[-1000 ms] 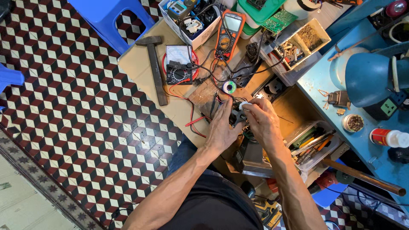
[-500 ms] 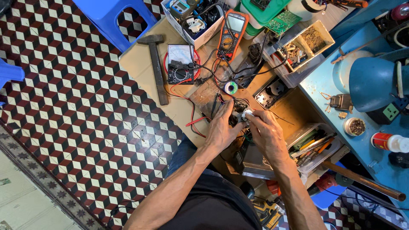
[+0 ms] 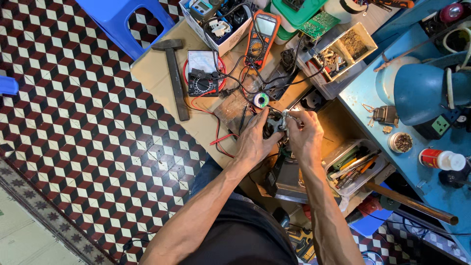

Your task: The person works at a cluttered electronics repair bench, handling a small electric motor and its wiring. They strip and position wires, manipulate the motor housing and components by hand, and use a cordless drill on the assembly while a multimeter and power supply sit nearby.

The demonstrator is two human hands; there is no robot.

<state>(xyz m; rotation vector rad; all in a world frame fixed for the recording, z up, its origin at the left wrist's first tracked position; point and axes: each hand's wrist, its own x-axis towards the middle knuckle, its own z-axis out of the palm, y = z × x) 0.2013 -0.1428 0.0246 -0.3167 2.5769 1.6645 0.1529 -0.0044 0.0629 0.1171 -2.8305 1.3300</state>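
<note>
Head view: both hands pinching small metal part over cluttered workbench.
Clear tray (image 3: pixel 338 156) holding tools; divided box (image 3: pixel 367 45) holding small hardware. Metal part (image 3: pixel 284 119) gripped between left hand (image 3: pixel 255 140) and right hand (image 3: pixel 305 136) fingertips.

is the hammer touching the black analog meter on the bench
Apart. The head view shows the hammer lying left of the black analog meter, with a strip of bare bench between its handle and the meter's left edge.
</note>
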